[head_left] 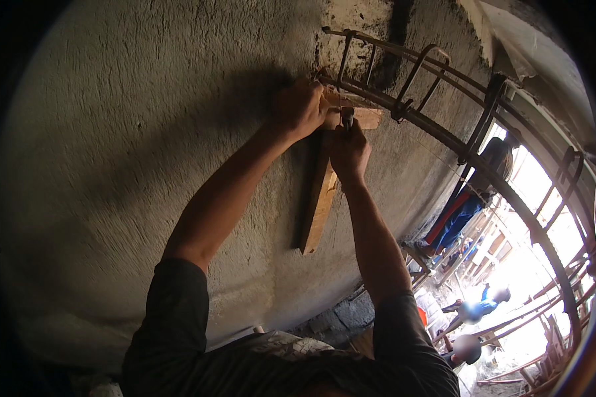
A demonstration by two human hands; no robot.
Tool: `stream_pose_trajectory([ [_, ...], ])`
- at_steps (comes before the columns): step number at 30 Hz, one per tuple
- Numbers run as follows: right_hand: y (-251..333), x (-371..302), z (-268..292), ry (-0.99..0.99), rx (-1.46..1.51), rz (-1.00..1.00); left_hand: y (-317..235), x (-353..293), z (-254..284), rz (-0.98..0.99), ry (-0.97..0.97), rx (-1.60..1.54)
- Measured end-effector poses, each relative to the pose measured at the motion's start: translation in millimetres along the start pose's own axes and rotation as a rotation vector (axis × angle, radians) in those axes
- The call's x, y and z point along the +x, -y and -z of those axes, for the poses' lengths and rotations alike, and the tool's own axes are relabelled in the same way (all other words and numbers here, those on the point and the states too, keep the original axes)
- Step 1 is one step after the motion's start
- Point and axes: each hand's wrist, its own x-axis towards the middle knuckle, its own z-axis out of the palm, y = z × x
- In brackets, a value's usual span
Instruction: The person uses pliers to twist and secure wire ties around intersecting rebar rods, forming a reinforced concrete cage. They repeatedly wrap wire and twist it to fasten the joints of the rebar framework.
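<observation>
Both my arms reach up to a wooden brace (320,206) against a rough plastered wall. My left hand (300,109) is closed beside the brace's top, just under the end of a rebar cage (430,122); whatever its fingers pinch is too small to make out. Lower and to the right, my right hand (349,151) is wrapped round a short dark tool (347,118), its head pointing up, its kind unclear. Behind the tool lies a short wooden crosspiece (371,118). A thin line runs near the hands and off toward the lower right.
The plastered wall (112,165) fills the left and middle. The cage's long bars and stirrups curve down the right side. A person in blue trousers (467,205) stands high beside the cage. Farther down are a person in blue (483,308) and another person's head (467,349), among poles.
</observation>
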Motion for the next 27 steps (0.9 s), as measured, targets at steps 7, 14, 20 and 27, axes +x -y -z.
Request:
stream_pose_trajectory([
  [7, 14.3, 8.6, 1.3, -0.001, 0.087, -0.171, -19.3, 9.1, 22.1, 0.061, 0.315, -0.043],
  [14, 26.3, 15.2, -0.7, -0.001, 0.139, -0.145, -16.9, -6.9, 22.6, 0.030, 0.334, -0.100],
  [20, 27.3, 7.2, 1.6, 0.101, 0.068, -0.128, -22.5, -24.8, 18.7, -0.018, 0.309, 0.007],
  [27, 20.0, 16.1, 18.1, 0.164, 0.054, -0.010, -26.4, -38.4, 6.8, -0.038, 0.290, -0.044],
])
